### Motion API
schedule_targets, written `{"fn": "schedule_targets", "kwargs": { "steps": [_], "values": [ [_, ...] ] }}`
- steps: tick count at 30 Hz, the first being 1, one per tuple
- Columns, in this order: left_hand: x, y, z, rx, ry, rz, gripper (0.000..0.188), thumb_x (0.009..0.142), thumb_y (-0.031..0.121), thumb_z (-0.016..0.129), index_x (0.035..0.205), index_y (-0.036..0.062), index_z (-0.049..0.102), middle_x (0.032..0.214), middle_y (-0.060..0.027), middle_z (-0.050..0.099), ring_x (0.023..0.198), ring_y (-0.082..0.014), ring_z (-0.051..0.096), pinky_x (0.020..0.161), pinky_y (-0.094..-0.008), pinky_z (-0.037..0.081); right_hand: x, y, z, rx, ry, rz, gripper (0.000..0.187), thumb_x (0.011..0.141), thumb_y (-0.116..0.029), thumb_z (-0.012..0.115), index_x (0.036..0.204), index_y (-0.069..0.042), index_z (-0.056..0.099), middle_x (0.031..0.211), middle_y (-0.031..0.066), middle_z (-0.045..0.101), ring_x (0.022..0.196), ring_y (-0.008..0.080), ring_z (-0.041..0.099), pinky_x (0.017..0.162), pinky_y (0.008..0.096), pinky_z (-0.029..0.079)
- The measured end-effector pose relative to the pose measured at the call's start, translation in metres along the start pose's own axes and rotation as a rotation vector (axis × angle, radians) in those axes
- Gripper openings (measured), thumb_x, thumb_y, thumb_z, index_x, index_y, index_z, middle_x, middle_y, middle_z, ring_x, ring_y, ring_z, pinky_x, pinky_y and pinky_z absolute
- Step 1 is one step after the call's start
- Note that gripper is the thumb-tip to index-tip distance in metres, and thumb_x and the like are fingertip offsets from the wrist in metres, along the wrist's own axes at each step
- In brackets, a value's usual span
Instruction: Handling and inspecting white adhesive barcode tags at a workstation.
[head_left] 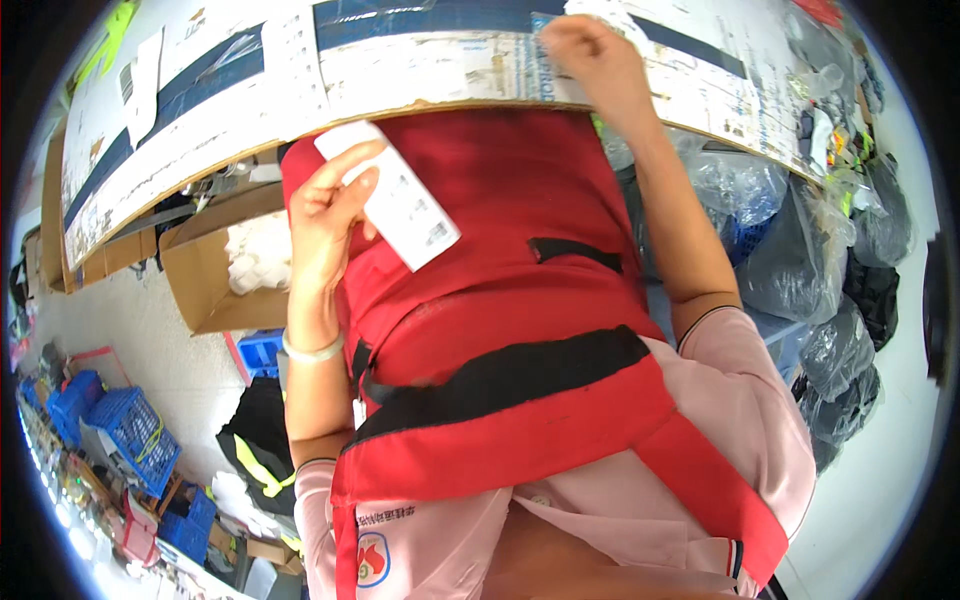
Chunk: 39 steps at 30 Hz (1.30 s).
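My left hand (330, 205) is closed on a flat white card (405, 205) with small dark print and a code block at its lower end. The thumb lies over the card, which hangs tilted in front of the red apron (490, 190), just short of the table edge. Over the table (420, 70), my right hand (600, 65) is curled, with fingertips drawn together and slightly blurred. Beside those fingertips lies a strip with blue print (535, 70). Whether the fingers pinch something cannot be made out. Behind the hand is a crumpled white piece (605, 15).
White paper strips (145, 90) lie on the worn, blue-banded table covering. An open cardboard box (205, 270) with white items stands below at left, near blue crates (135, 435). Grey and clear plastic bags (795, 250) are heaped at right.
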<state>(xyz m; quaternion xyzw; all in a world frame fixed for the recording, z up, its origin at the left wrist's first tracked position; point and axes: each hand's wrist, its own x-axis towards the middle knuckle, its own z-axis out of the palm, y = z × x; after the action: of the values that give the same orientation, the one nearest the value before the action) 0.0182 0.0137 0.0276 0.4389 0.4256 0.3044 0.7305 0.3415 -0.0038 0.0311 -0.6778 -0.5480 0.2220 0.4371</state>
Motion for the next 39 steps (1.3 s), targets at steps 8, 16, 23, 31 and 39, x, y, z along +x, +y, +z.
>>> {"fn": "schedule_targets", "kwargs": {
  "steps": [8, 16, 23, 31, 39],
  "values": [
    [0.005, 0.003, 0.007, -0.203, -0.070, 0.077, 0.022, 0.089, 0.006, 0.063, 0.110, -0.0026, 0.065, 0.088, -0.0044, 0.067, 0.072, -0.0081, 0.060, 0.063, -0.0188, 0.047, -0.044, -0.070, 0.078, 0.472, -0.704, 0.298, 0.025, 0.088, -0.025, 0.067, 0.090, 0.000, 0.067, 0.070, 0.0030, 0.063, 0.060, 0.0069, 0.056, 0.051, 0.0210, 0.046],
    [0.000, -0.003, -0.004, 0.030, -0.089, 0.101, 0.023, 0.085, -0.001, 0.066, 0.107, -0.0041, 0.066, 0.090, -0.0074, 0.069, 0.078, -0.0085, 0.062, 0.069, -0.0216, 0.051, -0.047, -0.072, 0.091, 0.447, -0.525, 0.113, 0.015, 0.089, -0.015, 0.066, 0.090, -0.001, 0.065, 0.081, 0.0018, 0.061, 0.071, 0.0062, 0.056, 0.064, 0.0198, 0.046],
    [0.003, -0.006, -0.005, 0.132, -0.107, 0.067, 0.020, 0.085, 0.002, 0.067, 0.104, -0.0035, 0.067, 0.084, -0.0071, 0.069, 0.070, -0.0081, 0.062, 0.062, -0.0209, 0.050, -0.042, -0.075, 0.085, 0.247, -0.543, -0.084, 0.009, 0.088, -0.009, 0.065, 0.092, -0.001, 0.065, 0.086, 0.0018, 0.062, 0.079, 0.0080, 0.057, 0.071, 0.0222, 0.047],
    [0.006, -0.014, -0.009, 0.070, -0.136, 0.042, 0.021, 0.089, 0.013, 0.065, 0.102, -0.0038, 0.068, 0.081, -0.0069, 0.068, 0.065, -0.0088, 0.059, 0.059, -0.0222, 0.049, -0.037, -0.071, 0.086, 0.203, -0.580, -0.094, 0.008, 0.088, -0.009, 0.063, 0.091, -0.001, 0.065, 0.083, 0.0021, 0.062, 0.077, 0.0086, 0.057, 0.070, 0.0224, 0.046],
    [0.010, -0.012, -0.008, 0.068, -0.059, 0.121, 0.046, 0.098, 0.038, 0.048, 0.098, -0.0020, 0.070, 0.078, -0.0070, 0.067, 0.062, -0.0081, 0.055, 0.058, -0.0205, 0.043, 0.008, -0.049, 0.077, 0.265, -0.447, 0.217, 0.016, 0.090, -0.018, 0.063, 0.095, -0.003, 0.066, 0.076, 0.0007, 0.062, 0.064, 0.0055, 0.057, 0.055, 0.0180, 0.047]
  ]
}}
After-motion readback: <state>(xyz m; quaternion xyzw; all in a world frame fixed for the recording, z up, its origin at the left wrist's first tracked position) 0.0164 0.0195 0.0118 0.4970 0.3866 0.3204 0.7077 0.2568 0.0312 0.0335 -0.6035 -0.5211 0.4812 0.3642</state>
